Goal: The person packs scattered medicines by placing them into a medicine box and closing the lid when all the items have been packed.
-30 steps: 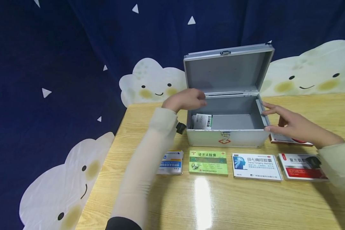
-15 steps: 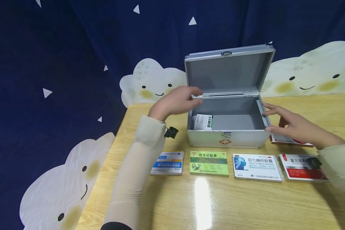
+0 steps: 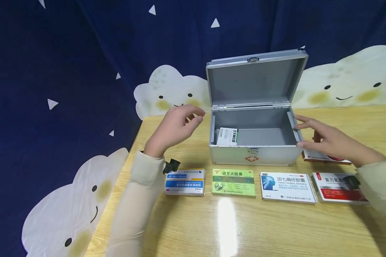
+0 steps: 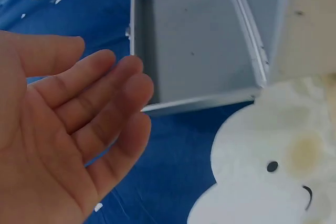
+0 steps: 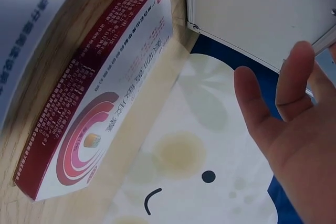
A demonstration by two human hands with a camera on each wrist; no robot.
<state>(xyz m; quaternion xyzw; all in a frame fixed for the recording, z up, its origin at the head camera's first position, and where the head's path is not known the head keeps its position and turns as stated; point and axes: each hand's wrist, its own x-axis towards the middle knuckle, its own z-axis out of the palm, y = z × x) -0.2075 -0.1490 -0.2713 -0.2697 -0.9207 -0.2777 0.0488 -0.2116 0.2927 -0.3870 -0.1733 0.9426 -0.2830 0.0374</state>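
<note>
My left hand [image 3: 175, 126] hovers over the table, left of the silver first-aid case [image 3: 223, 155]. Its fingers are loosely bent and hold nothing, as the left wrist view also shows with the palm [image 4: 47, 161] bare. The case stands with its lid [image 3: 254, 84] raised. Inside, at the left end, a white medicine box with green lettering [image 3: 226, 136] leans tilted. My right hand [image 3: 329, 141] rests its fingertips on the case's right rim, thumb near the front corner. In the right wrist view its fingers [image 5: 249, 98] are relaxed, and the contact is partly hidden.
Before the case lie a blue-white medicine box [image 3: 184, 182], a green one [image 3: 233, 182], a white one with a blue head [image 3: 289, 187] and a red-white one [image 3: 332, 187]. A dark-red-edged box [image 5: 121, 93] lies right of the case. A blue cloud-patterned curtain [image 3: 180, 35] hangs behind.
My left hand has moved away from the case's left edge, leftward and slightly down, uncovering the blue-white box. The right hand has stayed at the rim.
</note>
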